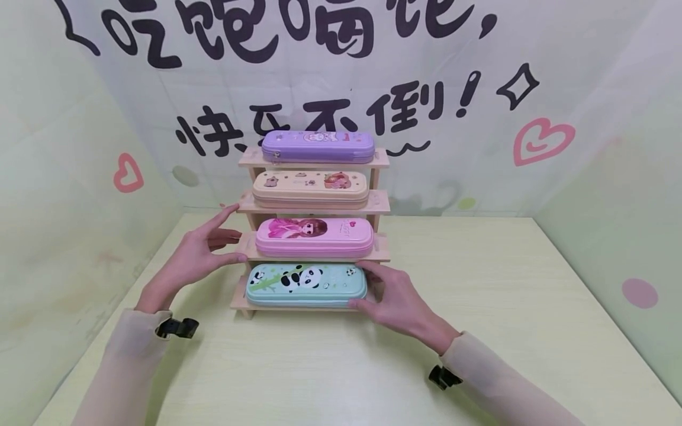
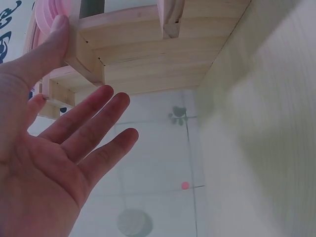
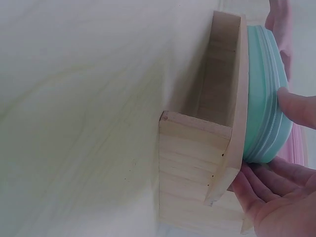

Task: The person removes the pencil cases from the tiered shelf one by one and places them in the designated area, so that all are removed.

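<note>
A mint-green zip pencil case (image 1: 335, 290) with a panda print lies on the lowest step of a wooden tiered rack (image 1: 379, 202). My right hand (image 1: 399, 302) holds its right end, thumb at the front and fingers behind. In the right wrist view the thumb presses the case's zip side (image 3: 264, 94), and the fingertips sit right at the step's end. My left hand (image 1: 194, 254) is at the rack's left side, fingers spread, with index fingertip and thumb at the step ends. In the left wrist view its thumb lies against the wood and the other fingers are extended.
Higher steps bear a pink case (image 1: 351, 234) with a doll print, a cream case (image 1: 309, 192) and a purple case (image 1: 319, 151) at the top. The rack stands on a pale wooden table (image 1: 479, 284), before a printed backdrop (image 1: 453, 148) with side panels.
</note>
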Available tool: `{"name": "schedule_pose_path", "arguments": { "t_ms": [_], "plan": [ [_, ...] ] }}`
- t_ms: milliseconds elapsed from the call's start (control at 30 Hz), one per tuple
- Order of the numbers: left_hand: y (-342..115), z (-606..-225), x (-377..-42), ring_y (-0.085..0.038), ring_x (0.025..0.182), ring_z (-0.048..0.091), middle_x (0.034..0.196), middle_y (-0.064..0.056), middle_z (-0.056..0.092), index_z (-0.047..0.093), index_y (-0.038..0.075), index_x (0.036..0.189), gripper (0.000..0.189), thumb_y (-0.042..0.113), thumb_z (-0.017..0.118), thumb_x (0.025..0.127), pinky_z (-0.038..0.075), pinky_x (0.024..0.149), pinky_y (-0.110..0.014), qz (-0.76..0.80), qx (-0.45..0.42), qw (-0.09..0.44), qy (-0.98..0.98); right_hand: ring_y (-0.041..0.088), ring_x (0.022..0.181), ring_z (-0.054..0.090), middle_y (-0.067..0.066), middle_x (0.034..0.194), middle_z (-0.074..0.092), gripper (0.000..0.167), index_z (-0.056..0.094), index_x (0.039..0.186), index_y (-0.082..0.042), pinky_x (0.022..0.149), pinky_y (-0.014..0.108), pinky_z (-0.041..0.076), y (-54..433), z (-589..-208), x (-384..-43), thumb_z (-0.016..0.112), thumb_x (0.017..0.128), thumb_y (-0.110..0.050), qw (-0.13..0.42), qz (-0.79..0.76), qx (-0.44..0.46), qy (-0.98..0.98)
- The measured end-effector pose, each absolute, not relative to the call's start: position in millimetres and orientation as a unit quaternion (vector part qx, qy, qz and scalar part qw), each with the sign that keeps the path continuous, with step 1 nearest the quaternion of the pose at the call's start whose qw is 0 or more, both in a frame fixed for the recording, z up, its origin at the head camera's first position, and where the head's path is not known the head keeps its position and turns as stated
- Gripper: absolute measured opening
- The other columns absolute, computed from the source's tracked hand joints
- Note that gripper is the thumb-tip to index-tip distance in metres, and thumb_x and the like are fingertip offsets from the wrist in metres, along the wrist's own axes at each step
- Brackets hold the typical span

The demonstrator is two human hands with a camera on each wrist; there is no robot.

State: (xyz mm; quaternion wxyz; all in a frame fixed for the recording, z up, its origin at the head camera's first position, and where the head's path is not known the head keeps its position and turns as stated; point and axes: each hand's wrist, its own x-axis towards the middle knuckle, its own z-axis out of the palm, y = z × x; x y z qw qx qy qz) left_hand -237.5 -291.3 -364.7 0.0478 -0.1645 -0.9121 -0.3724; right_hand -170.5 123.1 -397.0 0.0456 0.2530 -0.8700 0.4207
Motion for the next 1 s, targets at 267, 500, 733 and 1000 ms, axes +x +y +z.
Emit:
{"name": "schedule_pose_path", "arguments": {
  "t_ms": [267,500,733,1000],
  "plan": [
    [-292,-366,-237,-0.042,0.125,0.064,0.138,-0.023,0.065,0.021,0.047,0.167,0.11,0.033,0.092,0.084,0.051,0.108,-0.059,-0.376,-0.165,0.041,-0.911,0.019,0.114,0.069,0.007,0.128,0.072,0.07,0.063,0.142,-0.005,0.102,0.042,0.057,124,-397,-170,0.093,0.081,-0.019,0.051,0.413,0.244,-0.876],
    [-291,-368,-239,-0.041,0.128,0.062,0.141,-0.022,0.064,0.023,0.042,0.168,0.109,0.027,0.092,0.085,0.052,0.107,-0.057,-0.393,-0.189,0.048,-0.898,0.019,0.115,0.068,0.005,0.127,0.072,0.067,0.065,0.138,-0.006,0.106,0.047,0.054,133,-395,-166,0.094,0.079,-0.018,0.056,0.413,0.245,-0.875],
    [-291,-367,-239,-0.041,0.13,0.061,0.143,-0.023,0.061,0.022,0.041,0.169,0.11,0.022,0.091,0.086,0.052,0.107,-0.054,-0.405,-0.187,0.041,-0.894,0.022,0.124,0.065,0.006,0.133,0.07,0.071,0.064,0.14,-0.006,0.11,0.047,0.051,133,-395,-167,0.095,0.079,-0.02,0.049,0.412,0.255,-0.874],
    [-293,-366,-240,-0.044,0.132,0.059,0.147,-0.027,0.057,0.021,0.037,0.17,0.111,0.012,0.09,0.086,0.052,0.106,-0.054,-0.429,-0.195,0.026,-0.882,0.024,0.127,0.064,0.011,0.14,0.066,0.078,0.061,0.145,-0.003,0.109,0.043,0.053,128,-396,-173,0.096,0.078,-0.025,0.037,0.416,0.254,-0.873]
  ]
}}
